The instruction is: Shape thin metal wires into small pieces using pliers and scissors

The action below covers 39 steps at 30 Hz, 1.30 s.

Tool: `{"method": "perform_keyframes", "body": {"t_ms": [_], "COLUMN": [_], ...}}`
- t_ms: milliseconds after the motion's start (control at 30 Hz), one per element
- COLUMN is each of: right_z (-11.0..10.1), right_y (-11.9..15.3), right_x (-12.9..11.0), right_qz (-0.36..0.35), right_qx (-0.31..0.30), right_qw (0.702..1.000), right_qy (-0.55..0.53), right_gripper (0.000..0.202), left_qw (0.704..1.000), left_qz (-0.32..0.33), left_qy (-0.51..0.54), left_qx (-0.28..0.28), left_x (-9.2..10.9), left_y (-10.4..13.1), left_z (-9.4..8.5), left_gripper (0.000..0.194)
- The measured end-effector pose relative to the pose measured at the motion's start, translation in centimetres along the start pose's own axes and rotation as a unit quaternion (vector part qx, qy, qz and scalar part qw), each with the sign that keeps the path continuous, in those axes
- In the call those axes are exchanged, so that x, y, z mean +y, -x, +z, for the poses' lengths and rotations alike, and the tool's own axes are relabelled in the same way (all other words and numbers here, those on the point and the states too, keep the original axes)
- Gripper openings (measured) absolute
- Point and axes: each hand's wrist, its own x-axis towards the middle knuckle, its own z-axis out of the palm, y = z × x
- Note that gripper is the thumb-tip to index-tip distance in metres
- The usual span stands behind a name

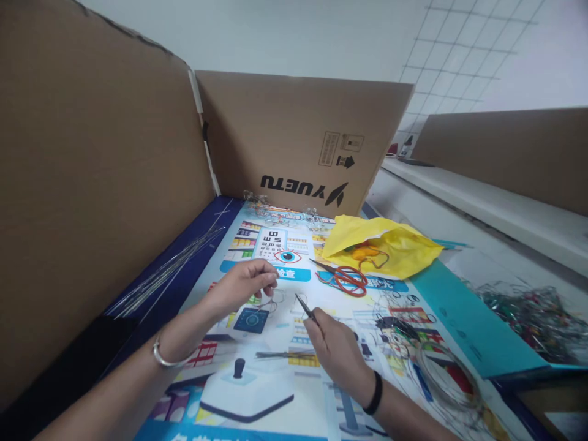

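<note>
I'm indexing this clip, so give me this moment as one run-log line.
left hand: fingers curled, grip unclear | right hand: holding pointed metal tool | orange-handled scissors: beside yellow pouch

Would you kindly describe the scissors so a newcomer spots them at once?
Before the cardboard panel marked YUETU lies a yellow pouch. The scissors lie just nearer, orange loop handles setting them apart from the slim tool in the right hand.

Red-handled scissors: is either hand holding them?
No; the red-handled scissors lie on the printed sheet beside the yellow pouch, apart from both hands.
</note>
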Motion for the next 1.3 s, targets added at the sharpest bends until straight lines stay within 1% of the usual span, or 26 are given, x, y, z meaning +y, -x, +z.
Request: {"method": "perform_keyframes", "body": {"t_ms": [67, 167, 200, 267, 333, 400, 467, 567, 633, 733, 900, 1033, 1167, 1300], "right_z": [0.1, 0.3, 0.4, 0.6, 0.6, 0.6, 0.6, 0.5, 0.5, 0.5, 0.7, 0.7, 0.6, 0.5], "right_y": [0.1, 0.2, 0.2, 0.2, 0.2, 0.2, 0.2, 0.3, 0.2, 0.2, 0.3, 0.3, 0.2, 0.0], "right_x": [0.1, 0.3, 0.3, 0.5, 0.6, 0.7, 0.6, 0.5, 0.5, 0.5, 0.7, 0.7, 0.8, 0.8], "right_qz": [-0.004, -0.006, -0.008, -0.014, -0.022, -0.028, -0.029, -0.035, -0.042, -0.050, -0.059, -0.069, -0.063, -0.055], "right_qx": [0.006, 0.018, 0.020, 0.022, 0.023, 0.024, 0.024, 0.025, 0.029, 0.039, 0.047, 0.041, 0.038, 0.028], "right_qw": [1.000, 1.000, 1.000, 1.000, 0.999, 0.999, 0.999, 0.999, 0.998, 0.997, 0.996, 0.996, 0.996, 0.997], "right_qy": [0.000, 0.003, 0.007, 0.012, 0.013, 0.012, 0.014, 0.020, 0.026, 0.033, 0.038, 0.044, 0.049, 0.040], "right_gripper": [0.036, 0.036, 0.036, 0.036, 0.036, 0.036, 0.035, 0.035, 0.034, 0.034, 0.034, 0.032, 0.031, 0.031], "left_qw": [0.993, 0.955, 0.942, 0.927, 0.923, 0.924, 0.928, 0.939, 0.946, 0.950, 0.955, 0.964, 0.974, 0.988], "left_qz": [0.025, 0.061, 0.055, 0.023, 0.000, -0.003, 0.007, 0.010, 0.004, -0.003, -0.004, -0.009, -0.026, -0.067], "left_qy": [-0.111, -0.284, -0.320, -0.360, -0.376, -0.377, -0.364, -0.327, -0.308, -0.299, -0.286, -0.259, -0.221, -0.142], "left_qx": [0.023, 0.067, 0.081, 0.097, 0.084, 0.069, 0.082, 0.107, 0.105, 0.094, 0.079, 0.059, 0.031, -0.016], "left_x": [-0.3, -1.4, -2.0, -3.1, -4.4, -5.6, -6.5, -7.1, -7.3, -7.6, -8.3, -7.8, -6.8, -5.3], "left_y": [-0.3, -0.8, -1.0, -1.3, -1.7, -2.1, -2.5, -2.9, -3.1, -3.4, -3.8, -3.5, -2.8, -2.1], "left_z": [-1.5, -3.3, -3.8, -4.6, -5.1, -5.5, -5.6, -5.2, -4.7, -4.0, -3.5, -3.4, -3.3, -2.8], "left_gripper": [0.016, 0.015, 0.014, 0.012, 0.011, 0.012, 0.017, 0.025, 0.027, 0.025, 0.012, 0.008, 0.015, 0.016]}}
